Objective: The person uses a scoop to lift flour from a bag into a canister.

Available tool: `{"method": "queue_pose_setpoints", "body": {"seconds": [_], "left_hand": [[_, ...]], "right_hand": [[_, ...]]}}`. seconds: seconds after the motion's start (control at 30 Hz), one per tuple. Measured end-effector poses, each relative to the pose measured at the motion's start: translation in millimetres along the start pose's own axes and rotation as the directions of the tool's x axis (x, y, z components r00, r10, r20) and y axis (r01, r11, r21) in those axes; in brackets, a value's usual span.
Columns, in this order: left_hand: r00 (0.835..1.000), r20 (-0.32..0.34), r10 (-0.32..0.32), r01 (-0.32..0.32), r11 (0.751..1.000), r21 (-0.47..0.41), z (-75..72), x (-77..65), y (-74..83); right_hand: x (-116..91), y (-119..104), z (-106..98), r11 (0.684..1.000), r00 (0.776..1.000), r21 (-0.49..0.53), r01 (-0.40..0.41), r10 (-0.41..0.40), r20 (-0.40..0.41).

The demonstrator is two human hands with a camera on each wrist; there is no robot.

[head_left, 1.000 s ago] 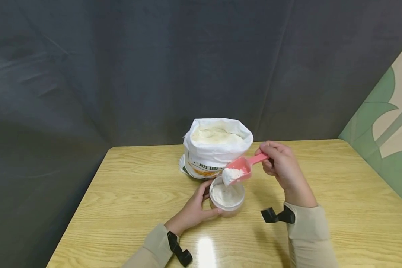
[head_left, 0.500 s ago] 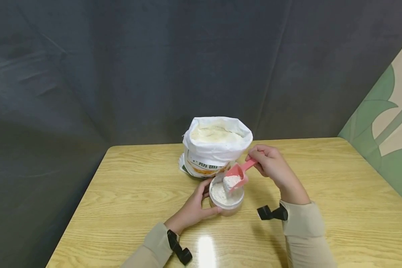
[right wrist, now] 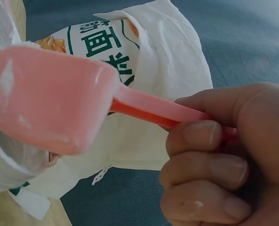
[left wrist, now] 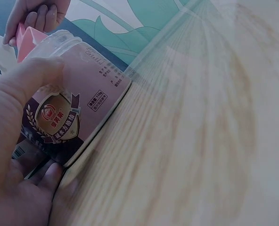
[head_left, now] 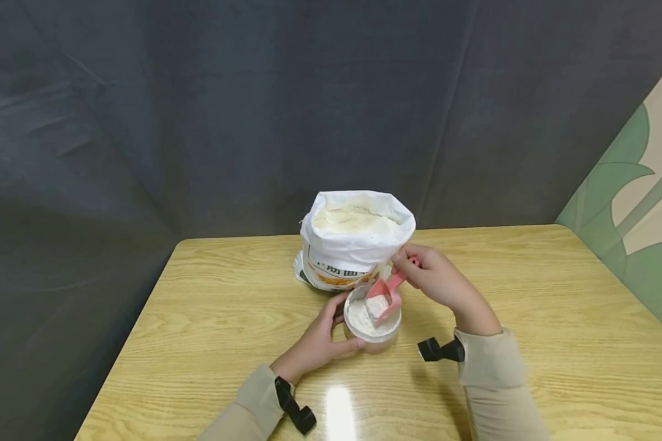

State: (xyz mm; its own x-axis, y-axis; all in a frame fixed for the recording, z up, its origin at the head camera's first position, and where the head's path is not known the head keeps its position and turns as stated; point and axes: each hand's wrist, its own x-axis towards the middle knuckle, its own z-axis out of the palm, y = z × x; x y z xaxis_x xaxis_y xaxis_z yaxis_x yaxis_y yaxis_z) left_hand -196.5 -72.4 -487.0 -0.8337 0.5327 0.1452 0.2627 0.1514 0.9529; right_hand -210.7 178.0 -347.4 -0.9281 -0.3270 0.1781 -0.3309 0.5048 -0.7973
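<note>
A pink scoop (head_left: 393,290) with white flour in its bowl is tilted over the mouth of a round jar (head_left: 372,346). My right hand (head_left: 438,278) grips the scoop by its handle. In the right wrist view the fingers (right wrist: 203,172) curl round that handle, and the underside of the scoop (right wrist: 50,101) faces the camera. Flour (head_left: 362,318) lies inside the jar. My left hand (head_left: 320,343) holds the jar from the left, thumb in front and fingers behind. The left wrist view shows the jar's pink and dark label (left wrist: 59,117).
Right behind the jar stands a white bag (head_left: 358,248) of flour, its top rolled down and open. Both rest on a wood-grain table (head_left: 215,306). A dark curtain (head_left: 287,110) hangs behind, and a green leaf-patterned wall (head_left: 645,214) is at the right.
My right hand has moved left and a little down, bringing the scoop lower over the jar and tilting it more steeply. The left hand and jar have stayed in place.
</note>
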Motion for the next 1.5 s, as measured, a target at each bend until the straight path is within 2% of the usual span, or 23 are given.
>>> {"method": "queue_pose_setpoints", "body": {"seconds": [0.2,0.4,0.9,1.13,1.5], "left_hand": [[1.000,-0.012,-0.005,0.005,1.000,0.007,-0.5,-0.3,-0.3],[0.999,-0.013,0.042,-0.041,0.999,0.018,-0.7,0.7,-0.7],[1.000,-0.004,0.012,-0.012,1.000,0.015,0.2,0.7,-1.1],[1.000,-0.007,0.018,-0.017,1.000,0.009,0.6,0.7,-1.0],[1.000,-0.005,0.010,-0.010,1.000,0.012,0.7,0.4,1.2]], "right_hand": [[-1.6,-2.5,0.7,0.995,1.000,-0.101,0.018,-0.019,-0.012],[-4.1,-9.2,0.6,0.988,0.999,-0.157,0.017,-0.022,-0.029],[-5.3,-13.1,0.9,0.984,0.996,-0.164,0.066,-0.074,-0.043],[-8.1,-20.7,1.4,0.977,0.998,-0.210,0.031,-0.043,-0.052],[-14.1,-27.7,-5.0,0.963,0.996,-0.268,0.023,-0.044,-0.075]]}}
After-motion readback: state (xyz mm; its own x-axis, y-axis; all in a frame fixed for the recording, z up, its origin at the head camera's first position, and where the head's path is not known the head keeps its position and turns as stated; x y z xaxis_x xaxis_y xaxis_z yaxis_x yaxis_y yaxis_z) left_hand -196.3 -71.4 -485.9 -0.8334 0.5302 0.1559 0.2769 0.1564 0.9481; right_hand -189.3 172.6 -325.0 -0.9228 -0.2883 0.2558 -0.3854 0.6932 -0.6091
